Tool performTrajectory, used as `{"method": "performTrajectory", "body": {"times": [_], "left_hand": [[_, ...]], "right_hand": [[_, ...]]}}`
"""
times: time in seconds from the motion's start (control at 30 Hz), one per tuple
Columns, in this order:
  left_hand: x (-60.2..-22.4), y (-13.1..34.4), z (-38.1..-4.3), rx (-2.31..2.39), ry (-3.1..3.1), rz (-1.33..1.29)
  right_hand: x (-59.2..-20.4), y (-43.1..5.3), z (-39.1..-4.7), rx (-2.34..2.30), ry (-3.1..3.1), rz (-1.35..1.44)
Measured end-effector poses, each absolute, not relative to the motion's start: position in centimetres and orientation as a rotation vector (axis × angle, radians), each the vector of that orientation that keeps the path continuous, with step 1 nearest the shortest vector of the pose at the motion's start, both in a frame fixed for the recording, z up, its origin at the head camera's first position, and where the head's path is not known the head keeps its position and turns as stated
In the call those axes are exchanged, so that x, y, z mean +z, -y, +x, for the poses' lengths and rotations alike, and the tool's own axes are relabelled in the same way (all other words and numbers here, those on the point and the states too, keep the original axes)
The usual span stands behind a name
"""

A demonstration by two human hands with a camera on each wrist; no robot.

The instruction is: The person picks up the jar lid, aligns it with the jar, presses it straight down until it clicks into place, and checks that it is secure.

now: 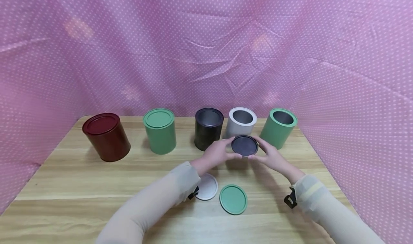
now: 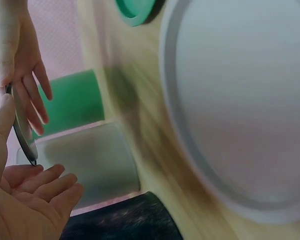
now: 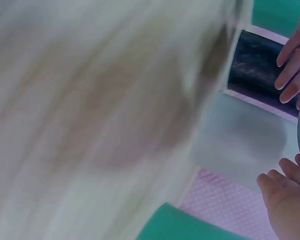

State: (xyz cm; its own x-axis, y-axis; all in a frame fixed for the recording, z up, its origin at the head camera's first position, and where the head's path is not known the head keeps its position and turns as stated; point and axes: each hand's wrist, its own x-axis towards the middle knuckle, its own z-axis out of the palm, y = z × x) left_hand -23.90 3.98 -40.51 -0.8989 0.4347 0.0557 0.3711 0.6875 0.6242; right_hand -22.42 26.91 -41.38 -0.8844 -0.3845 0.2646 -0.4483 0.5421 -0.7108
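Both hands hold a round black lid (image 1: 244,145) by its rim, raised above the table in front of the white can (image 1: 240,127). My left hand (image 1: 217,153) pinches its left edge with thumb and index finger. On the opposite edge, my right hand (image 1: 272,159) grips it the same way. In the left wrist view the lid (image 2: 22,127) appears nearly edge-on between the hands. Left of the white can stands an open black can (image 1: 204,134); an open green can (image 1: 275,132) is to the right. The white can is also uncovered.
A white lid (image 1: 208,187), partly behind the left sleeve, and a green lid (image 1: 233,199) lie on the wooden table (image 1: 80,201). A lidded dark red can (image 1: 108,138) and a lidded green can (image 1: 161,138) stand further left. Pink dotted cloth (image 1: 206,50) surrounds the table's back and sides.
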Motion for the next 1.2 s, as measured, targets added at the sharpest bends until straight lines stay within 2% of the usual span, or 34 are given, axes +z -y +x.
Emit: {"method": "performTrajectory", "body": {"times": [0.77,1.2], "left_hand": [[-35.5,0.1,-24.0,1.236,-2.897,0.781],[-33.5,3.0,-25.3,1.261,-2.911,0.717]], "right_hand": [[-37.0,-22.9,-23.5,1.38,2.602,0.779],[-34.0,-20.2,-25.8,1.411,2.651,0.828]]}}
